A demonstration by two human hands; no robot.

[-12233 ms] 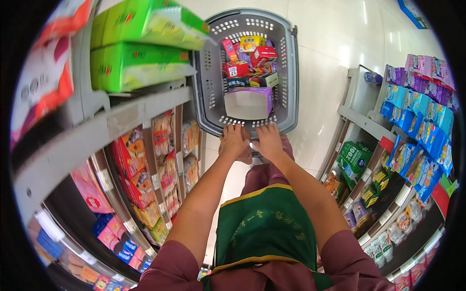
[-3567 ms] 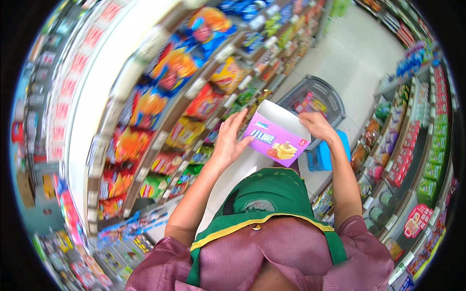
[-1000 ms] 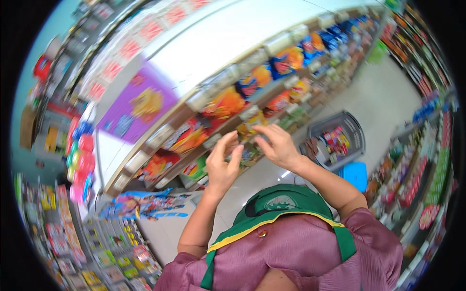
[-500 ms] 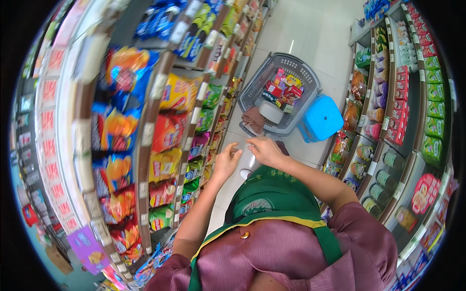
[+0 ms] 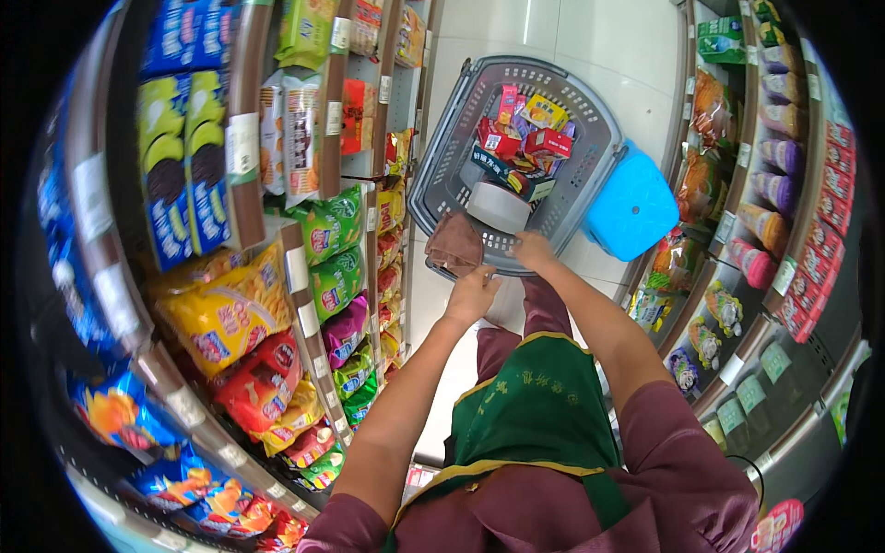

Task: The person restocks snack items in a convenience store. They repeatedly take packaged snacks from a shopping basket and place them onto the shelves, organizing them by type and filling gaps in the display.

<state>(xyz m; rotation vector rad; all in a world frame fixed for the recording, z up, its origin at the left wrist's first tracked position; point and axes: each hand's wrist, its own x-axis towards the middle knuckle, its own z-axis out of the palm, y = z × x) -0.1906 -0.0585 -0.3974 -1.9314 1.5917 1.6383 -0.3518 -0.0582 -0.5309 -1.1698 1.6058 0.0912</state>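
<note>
A grey plastic shopping basket (image 5: pixel 427 164) stands on the floor in front of me, holding several small colourful boxes (image 5: pixel 553 141) and a white round-edged container (image 5: pixel 498 206). A brown cloth (image 5: pixel 454 244) hangs over its near left corner. My left hand (image 5: pixel 474 295) is just below the cloth, at the near rim, with thumb and forefinger slightly apart and nothing visible between them. Over the near rim, close to the white container, is my right hand (image 5: pixel 535 251), its fingers loosely bent; their tips are partly hidden, and I see nothing held.
A blue plastic stool (image 5: pixel 632 207) stands against the basket's right side. Shelves with snack bags (image 5: pixel 226 309) line the left of the narrow aisle. On the right, shelves carry jars (image 5: pixel 751 394), tubs and red boxes (image 5: pixel 819 267). Pale floor tiles (image 5: pixel 516 26) run ahead.
My view has moved closer to the basket. Both hands have gone forward and down, from the air in front of the apron to the basket's near rim.
</note>
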